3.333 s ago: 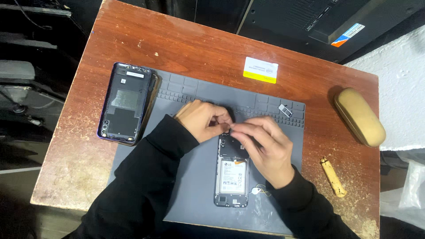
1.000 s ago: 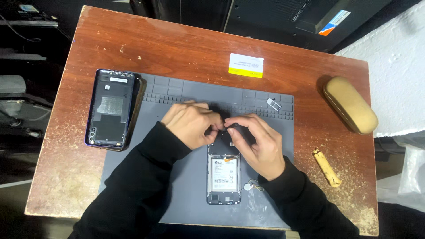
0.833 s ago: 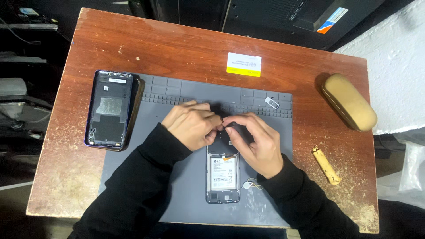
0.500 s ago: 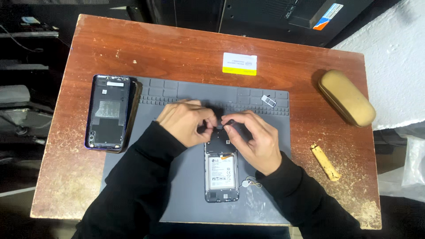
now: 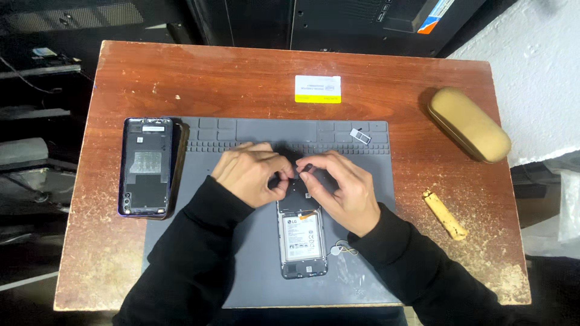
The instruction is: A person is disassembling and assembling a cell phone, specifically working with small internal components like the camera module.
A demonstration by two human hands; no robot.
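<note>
A worn reddish-brown wooden table (image 5: pixel 181 78), its edges scuffed pale, stands under dim light. Dark equipment cabinets (image 5: pixel 302 24) line the far side, a white textured wall (image 5: pixel 531 72) rises at right, and shadowed shelving (image 5: pixel 36 121) sits left.

A small phone-repair workbench in a cluttered workshop.

A worn wooden table (image 5: pixel 423 78) carries a grey repair mat (image 5: pixel 241 265) with moulded parts compartments. An opened phone (image 5: pixel 302 241) lies on it, battery exposed, its removed back cover (image 5: pixel 147 166) beside the mat. Dark electronic equipment (image 5: pixel 338 24) stands behind the table.
</note>
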